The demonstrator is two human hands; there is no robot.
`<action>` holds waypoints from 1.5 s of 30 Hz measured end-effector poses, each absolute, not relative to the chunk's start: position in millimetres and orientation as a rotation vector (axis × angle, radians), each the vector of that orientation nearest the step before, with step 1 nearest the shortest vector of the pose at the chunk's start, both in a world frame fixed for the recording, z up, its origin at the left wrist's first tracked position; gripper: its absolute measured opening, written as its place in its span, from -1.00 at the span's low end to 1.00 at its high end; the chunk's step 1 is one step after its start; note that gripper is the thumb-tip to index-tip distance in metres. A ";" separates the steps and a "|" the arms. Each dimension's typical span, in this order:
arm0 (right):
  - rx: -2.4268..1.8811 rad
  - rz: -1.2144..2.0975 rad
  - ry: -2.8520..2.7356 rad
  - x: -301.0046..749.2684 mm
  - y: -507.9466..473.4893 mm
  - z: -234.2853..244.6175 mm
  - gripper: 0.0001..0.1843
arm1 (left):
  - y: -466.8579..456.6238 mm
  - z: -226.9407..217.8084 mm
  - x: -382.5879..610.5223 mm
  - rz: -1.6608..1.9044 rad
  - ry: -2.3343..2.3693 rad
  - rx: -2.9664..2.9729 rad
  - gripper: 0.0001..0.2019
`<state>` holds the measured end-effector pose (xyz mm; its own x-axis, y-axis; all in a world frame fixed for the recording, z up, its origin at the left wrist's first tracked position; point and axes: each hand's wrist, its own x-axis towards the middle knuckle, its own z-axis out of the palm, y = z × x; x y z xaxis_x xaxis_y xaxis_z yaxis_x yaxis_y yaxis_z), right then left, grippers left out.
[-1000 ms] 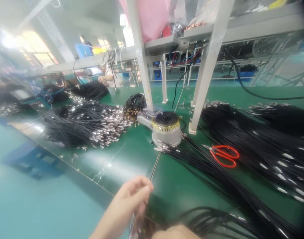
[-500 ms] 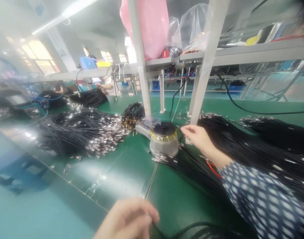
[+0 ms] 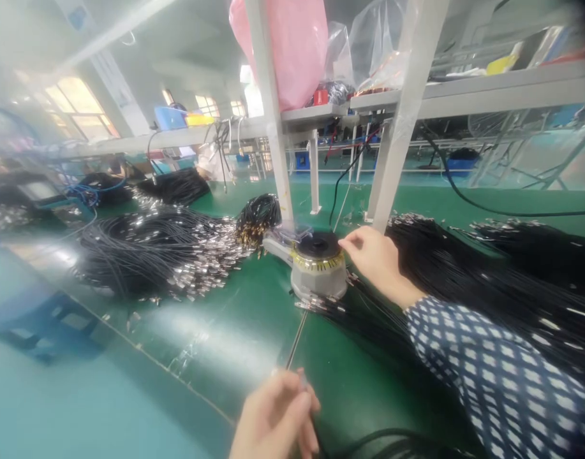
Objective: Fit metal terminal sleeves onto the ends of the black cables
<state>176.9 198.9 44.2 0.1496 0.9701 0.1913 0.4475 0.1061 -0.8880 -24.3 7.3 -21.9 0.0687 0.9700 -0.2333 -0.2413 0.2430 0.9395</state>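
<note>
My left hand [image 3: 277, 417] is at the bottom centre, thumb and fingers closed on a black cable [image 3: 385, 435]. A small greyish end shows between the fingertips; the cable runs down to loops at the lower edge. My right hand [image 3: 376, 260] reaches out in a pinch at the right rim of a round tape dispenser [image 3: 318, 280]. What the pinch holds, if anything, is too small to make out. The dispenser has a grey base, a black top disc and a yellowish slotted ring. Loose cables with metal ends [image 3: 321, 305] lie against its front.
A large coil of black cables [image 3: 139, 248] with silver ends lies left on the green table [image 3: 215, 357]; a smaller bundle [image 3: 258, 220] sits behind. More black cables [image 3: 464, 274] spread right. Shelf posts [image 3: 277, 140] rise behind the dispenser. A blue stool [image 3: 48, 325] stands lower left.
My right hand has moved left and in to the dispenser's rim. My left hand has come up and to the right, still closed on the cable. The view has shifted slightly.
</note>
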 end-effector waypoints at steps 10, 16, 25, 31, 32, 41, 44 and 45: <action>-1.134 1.827 -1.168 153.5 42.8 4.9 -0.70 | -1.5 -21.6 -6.3 1.037 1.035 0.732 -0.73; -1.077 1.873 -1.089 148.0 35.0 -2.1 -0.69 | -6.1 -15.7 -4.3 1.004 1.069 0.717 -0.76; -1.133 1.800 -1.185 147.0 32.9 -1.5 -0.68 | -9.1 -16.9 -6.6 0.970 1.064 0.718 -0.80; -1.118 1.781 -1.218 147.8 33.3 -2.9 -0.71 | -10.3 -20.4 -7.9 0.964 1.033 0.740 -0.83; -1.117 1.780 -1.222 147.8 33.1 -2.7 -0.71 | -10.0 -20.7 -8.1 0.965 1.025 0.740 -0.84; -1.122 1.732 -1.254 148.3 32.8 -5.3 -0.77 | -10.5 -24.5 -10.8 0.941 1.014 0.768 -0.86; -1.135 1.700 -1.294 148.3 32.4 -8.0 -0.78 | -10.6 -23.1 -10.6 0.938 1.011 0.768 -0.85; -1.142 1.681 -1.309 148.0 32.0 -8.8 -0.79 | -10.6 -21.8 -10.2 0.942 1.007 0.766 -0.85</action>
<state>148.0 32.0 -8.8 -0.3586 0.9082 -0.2157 -0.0134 -0.2361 -0.9716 -10.2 -10.6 -21.8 0.2304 0.9093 -0.3467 -0.2851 0.4037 0.8694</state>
